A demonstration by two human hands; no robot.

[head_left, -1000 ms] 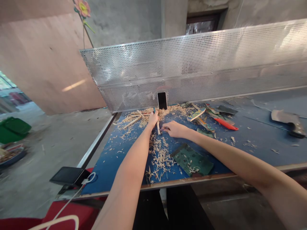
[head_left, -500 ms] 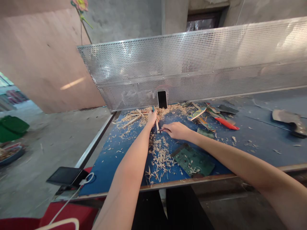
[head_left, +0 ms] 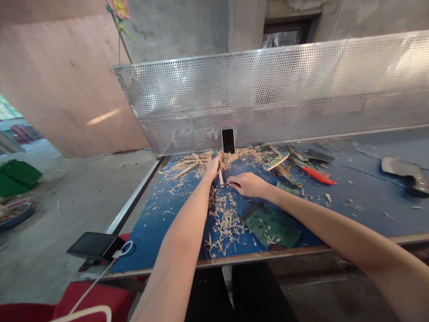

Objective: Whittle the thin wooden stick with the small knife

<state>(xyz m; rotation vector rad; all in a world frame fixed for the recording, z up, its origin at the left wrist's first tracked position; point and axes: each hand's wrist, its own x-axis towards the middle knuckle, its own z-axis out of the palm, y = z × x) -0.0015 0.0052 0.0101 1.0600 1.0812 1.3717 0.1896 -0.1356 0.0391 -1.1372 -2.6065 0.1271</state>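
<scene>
My left hand (head_left: pixel 212 167) is closed around a thin pale wooden stick (head_left: pixel 220 178), whose blue end shows above the fist and whose bare end points toward me. Just to the right, my right hand (head_left: pixel 249 184) is closed on a small, thin, dark reddish tool (head_left: pixel 229 184). The tool's tip meets the near end of the stick, but its exact kind is too small to make out. Curled wood shavings (head_left: pixel 226 219) lie in a heap below both hands, with more behind them.
A phone (head_left: pixel 228 141) leans against the perforated metal panel (head_left: pixel 261 94) behind the blue tabletop (head_left: pixel 150 232). To the right lie an orange-red handle (head_left: pixel 318 175), painted wood scraps (head_left: pixel 276 161) and green sandpaper-like sheets (head_left: pixel 271 226). A black device (head_left: pixel 95 245) with a white cable sits at the left corner.
The whole view has shifted slightly. Both hands keep nearly the same place and grip, with the tool still against the stick's near end.
</scene>
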